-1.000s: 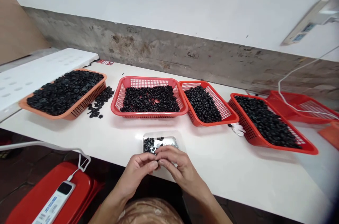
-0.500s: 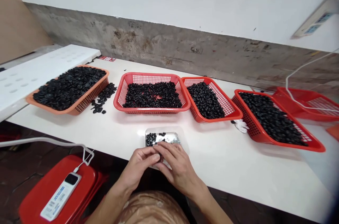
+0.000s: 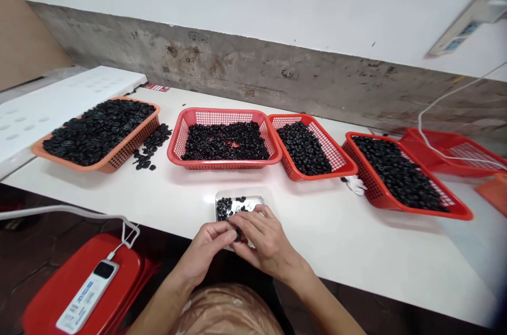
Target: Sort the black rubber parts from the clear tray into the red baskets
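Observation:
My left hand (image 3: pixel 206 248) and my right hand (image 3: pixel 263 240) meet at the near edge of the white table (image 3: pixel 158 197), fingers pinched together on a small black part (image 3: pixel 238 232). They hover over the front of a small clear tray (image 3: pixel 257 201) that holds several black rings and some small metal pieces. Both hands are closed around the part, which is mostly hidden by the fingertips.
Along the back stand an orange basket (image 3: pixel 119 158) of black rings, loose rings (image 3: pixel 150 147) beside it, and three red baskets (image 3: pixel 225 163) (image 3: pixel 312 172) (image 3: pixel 412 208) of black parts. More red baskets (image 3: pixel 447 145) and a white cable lie far right. A red stool (image 3: pixel 71 282) with a white device sits lower left.
The hands have stayed together over the clear tray, fingers shifting slightly on the small part. The view itself has drifted a little.

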A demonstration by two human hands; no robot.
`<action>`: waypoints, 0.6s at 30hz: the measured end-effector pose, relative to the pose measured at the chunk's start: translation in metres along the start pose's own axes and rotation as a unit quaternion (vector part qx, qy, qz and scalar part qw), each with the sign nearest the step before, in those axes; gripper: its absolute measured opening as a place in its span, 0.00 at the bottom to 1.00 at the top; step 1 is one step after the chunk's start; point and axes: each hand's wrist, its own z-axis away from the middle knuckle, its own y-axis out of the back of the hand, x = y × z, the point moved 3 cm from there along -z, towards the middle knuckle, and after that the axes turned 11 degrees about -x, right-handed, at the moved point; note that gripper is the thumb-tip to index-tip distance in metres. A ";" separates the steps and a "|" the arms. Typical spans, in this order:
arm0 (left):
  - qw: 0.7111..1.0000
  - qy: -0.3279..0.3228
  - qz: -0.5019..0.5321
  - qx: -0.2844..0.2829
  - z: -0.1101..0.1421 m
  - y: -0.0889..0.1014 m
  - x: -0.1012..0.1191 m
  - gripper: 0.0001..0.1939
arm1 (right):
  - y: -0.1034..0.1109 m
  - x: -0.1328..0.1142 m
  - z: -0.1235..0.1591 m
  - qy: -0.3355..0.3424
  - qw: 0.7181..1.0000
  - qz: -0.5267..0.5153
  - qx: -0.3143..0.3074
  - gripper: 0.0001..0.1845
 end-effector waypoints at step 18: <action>0.998 0.003 -0.054 0.009 -0.007 -0.001 -0.003 0.15 | -0.019 0.009 0.010 0.067 0.995 0.067 0.033 0.14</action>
